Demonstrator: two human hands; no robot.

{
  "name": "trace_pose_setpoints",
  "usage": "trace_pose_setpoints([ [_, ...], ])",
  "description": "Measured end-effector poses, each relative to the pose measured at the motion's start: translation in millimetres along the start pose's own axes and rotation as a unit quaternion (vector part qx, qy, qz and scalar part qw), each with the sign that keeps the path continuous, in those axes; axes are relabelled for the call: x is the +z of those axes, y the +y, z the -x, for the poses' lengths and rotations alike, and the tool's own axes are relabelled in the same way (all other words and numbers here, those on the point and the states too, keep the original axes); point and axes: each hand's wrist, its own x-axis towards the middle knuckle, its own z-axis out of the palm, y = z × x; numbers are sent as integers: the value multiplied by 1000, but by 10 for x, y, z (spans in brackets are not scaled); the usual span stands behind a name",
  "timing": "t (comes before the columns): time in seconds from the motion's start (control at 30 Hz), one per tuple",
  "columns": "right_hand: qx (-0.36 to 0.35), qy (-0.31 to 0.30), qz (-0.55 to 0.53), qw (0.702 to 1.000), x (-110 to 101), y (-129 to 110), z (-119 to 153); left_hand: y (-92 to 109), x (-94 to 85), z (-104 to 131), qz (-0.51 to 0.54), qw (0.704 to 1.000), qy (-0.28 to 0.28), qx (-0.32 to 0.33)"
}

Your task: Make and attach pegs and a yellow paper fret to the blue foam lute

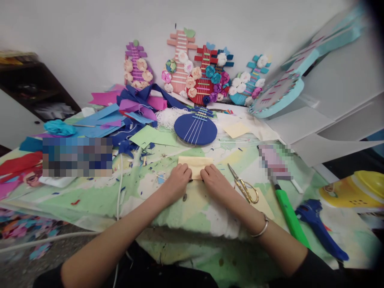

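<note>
A pale yellow strip of paper (pixel 196 161) lies across the near middle of the table, in front of a dark blue guitar-shaped craft (pixel 195 129) with white strings. My left hand (pixel 180 180) is closed on the paper's left part, fingers curled over it. On its right part, my right hand (pixel 213 181) is closed in the same way, a short gap of paper showing between the two. The fingertips are mostly hidden under the knuckles. Gold-handled scissors (pixel 244 186) lie just right of my right hand, partly over another pale yellow sheet (pixel 264 204).
Several flower-trimmed paper instruments (pixel 205 76) lean on the wall. Coloured paper (pixel 99 116) and white string (pixel 172 118) pile up at the back left. At right lie a green-handled cutter (pixel 289 214), a blue glue gun (pixel 321 228) and a yellow container (pixel 351 190). A white cable (pixel 120 188) crosses the left side.
</note>
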Motion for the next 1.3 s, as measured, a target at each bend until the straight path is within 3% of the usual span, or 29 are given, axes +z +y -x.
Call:
trace_pose_setpoints([
  [0.23,46,6,-53,998,33,-41,24,-25,30,10,-8,1000,6,20],
  [0.53,4,19,-28,999,74,-67,-40,-1,57,-58,-35,999,-28,-6],
  [0.8,-37,-31,63,997,-31,-140,-109,5,58,-33,-21,1000,1,-21],
  [0.97,-30,-24,49,998,-30,-121,-106,32,48,-51,-42,997,-18,-64],
  [1.17,-47,6,21,999,-42,-45,-34,17,62,-98,-34,997,7,-74],
  [1.3,-55,2,19,998,-56,-48,-46,-22,12,-111,7,996,-26,-84],
])
